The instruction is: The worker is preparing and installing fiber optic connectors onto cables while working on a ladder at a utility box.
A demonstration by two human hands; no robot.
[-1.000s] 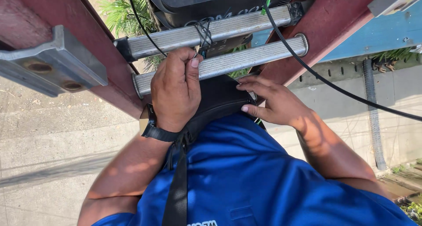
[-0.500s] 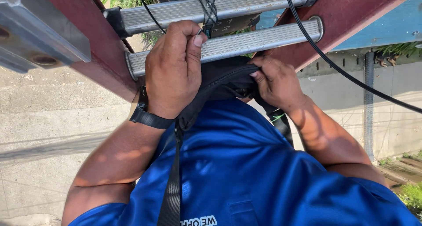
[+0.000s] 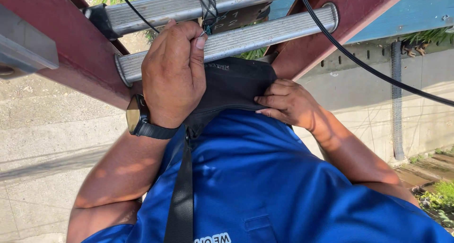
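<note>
Concrete pavement lies far below my ladder. Near my blue shirt, my right hand pinches the black pouch at 3 o'clock; my left hand clamps the rung at 12, now nearer than before; a black cable crosses beyond.

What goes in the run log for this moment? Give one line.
left hand: gripping ladder rung | right hand: on black pouch at chest | black cable: crosses right rail

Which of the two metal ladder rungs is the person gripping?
The lower rung, nearer the chest. The left hand wraps over its left part, while the upper rung, with a thin wire tied around it, is untouched.
</note>
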